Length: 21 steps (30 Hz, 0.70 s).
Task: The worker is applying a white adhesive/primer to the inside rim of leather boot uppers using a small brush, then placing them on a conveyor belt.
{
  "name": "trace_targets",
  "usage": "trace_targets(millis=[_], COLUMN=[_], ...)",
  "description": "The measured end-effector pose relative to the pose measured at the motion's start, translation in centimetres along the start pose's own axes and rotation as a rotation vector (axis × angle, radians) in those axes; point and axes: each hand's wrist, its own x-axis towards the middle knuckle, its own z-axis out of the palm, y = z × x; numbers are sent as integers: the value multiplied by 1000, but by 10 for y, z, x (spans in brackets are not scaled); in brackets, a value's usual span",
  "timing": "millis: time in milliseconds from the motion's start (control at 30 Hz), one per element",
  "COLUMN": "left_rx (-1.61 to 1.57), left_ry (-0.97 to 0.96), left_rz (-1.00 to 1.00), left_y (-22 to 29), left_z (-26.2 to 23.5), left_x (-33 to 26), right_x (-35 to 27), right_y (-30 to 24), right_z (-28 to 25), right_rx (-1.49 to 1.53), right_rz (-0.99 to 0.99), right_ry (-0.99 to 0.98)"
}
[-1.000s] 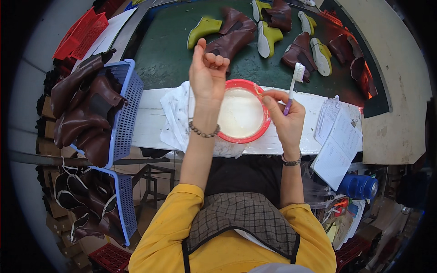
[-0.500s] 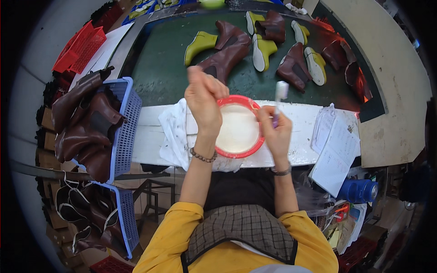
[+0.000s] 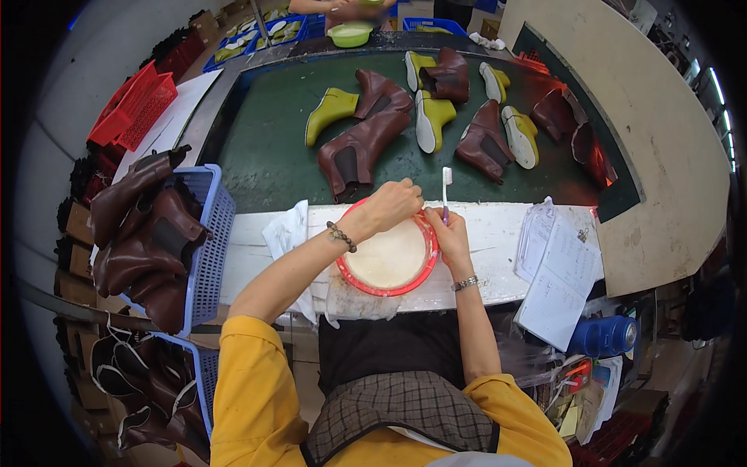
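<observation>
My right hand [image 3: 450, 237] grips a toothbrush [image 3: 446, 194] with a purple handle, its bristle head pointing up. Close beside it, my left hand [image 3: 395, 204] reaches over the far rim of a red basin [image 3: 429, 268], fingers curled together. Whatever those fingers may pinch is too small to see. Creamy white liquid [image 3: 389, 257] fills much of the basin, which stands on a white worktop [image 3: 490, 268]. Beyond lie brown ankle boots [image 3: 366, 152] with dark elastic sides and yellow-green boot-shaped pieces [image 3: 331, 113], some showing white soles, on a green belt [image 3: 264, 132].
At left, a blue basket [image 3: 208, 241] is heaped with brown boots; another basket [image 3: 206, 373] sits below. A white cloth [image 3: 288, 233] lies left of the basin, papers [image 3: 560, 272] and a blue jug [image 3: 603, 336] at right. Across the belt, another person works near a green bowl [image 3: 350, 33].
My left hand has come down and rightward, close to my right hand at the basin's far rim. The toothbrush stays in my right hand. The view has shifted, revealing a person at the far end.
</observation>
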Motion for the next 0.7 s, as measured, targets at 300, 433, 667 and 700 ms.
trace_targets(millis=[300, 433, 667, 700], left_rx=[-137, -98, -80, -95], left_ry=[-5, 137, 346, 332], left_rz=[110, 47, 42, 40], left_y=[-9, 6, 36, 42], left_z=[1, 19, -3, -4], left_x=[-10, -28, -42, -47], right_x=[-9, -10, -8, -9], right_y=[6, 8, -1, 0], right_z=[11, 16, 15, 16], right_rx=[-40, -136, -200, -181], right_rz=[-64, -89, -159, -137], right_ry=[146, 212, 295, 303])
